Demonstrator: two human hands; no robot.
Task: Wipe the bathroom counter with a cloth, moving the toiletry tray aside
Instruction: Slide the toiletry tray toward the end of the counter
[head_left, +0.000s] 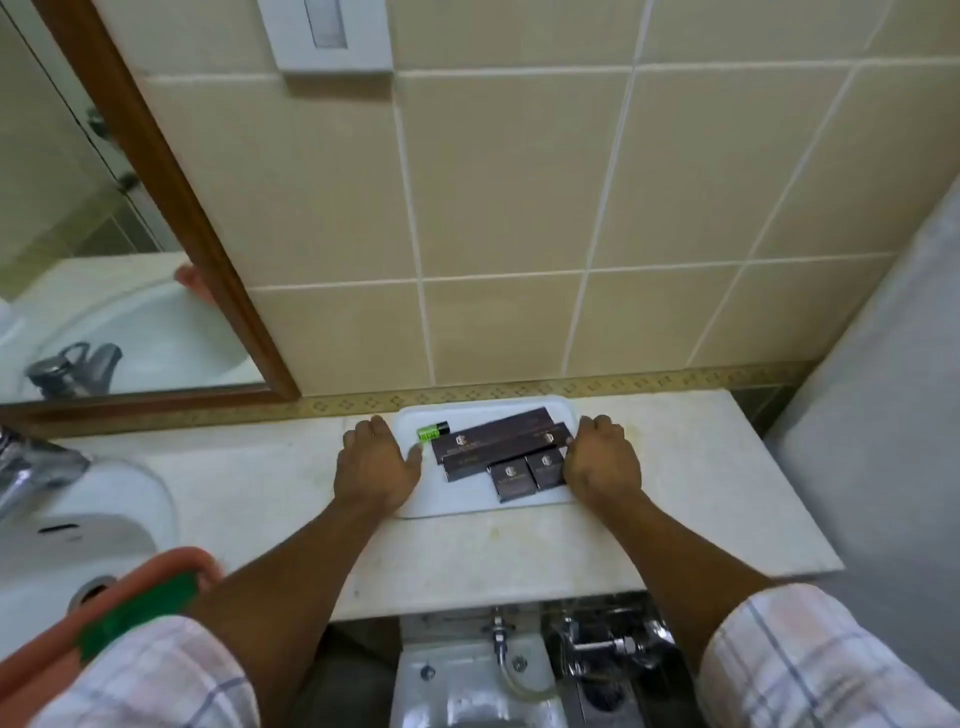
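The white tray (415, 506) is set on the pale tabletop (649, 499) close against the tiled wall (519, 208), and it is grasped at both short ends: the left hand (376, 467) is closed over its left edge, the right hand (602, 462) over its right edge. Dark boxes (498, 441) and a small green tube (432, 431) are lying loose on it.

The step in hand is judged to be the moving of the tray aside. It should be kept level, so that nothing slides off, and both grips should be held evenly as it is raised or slid. A clear landing spot is offered by the bare stretch of tabletop to the right; the sink (78, 540) to the left is best avoided. No cloth can be identified with certainty; an orange and green item (130, 608) at the lower left may be it. Faint yellowish marks near the tray suggest where wiping will be needed.
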